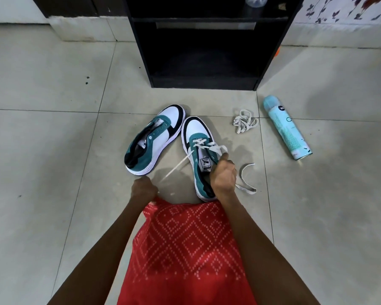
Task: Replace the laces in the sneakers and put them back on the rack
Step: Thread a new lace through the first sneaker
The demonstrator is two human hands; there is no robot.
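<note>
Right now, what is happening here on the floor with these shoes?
A person is threading a white lace into the nearer sneaker. The right hand pinches the lace at the eyelets, and the left hand pulls its other end out sideways. Only the front eyelets are laced so far. The second sneaker stands beside it without a lace. A bunched lace and a spray can lie on the tiled floor, in front of the black rack.

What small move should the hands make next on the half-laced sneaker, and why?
Probably thread the end that the left hand pulls taut into the next free eyelet. The lace crosses only the toe-side rows of this sneaker, the right hand grips its other part, and the upper rows look empty.
</note>
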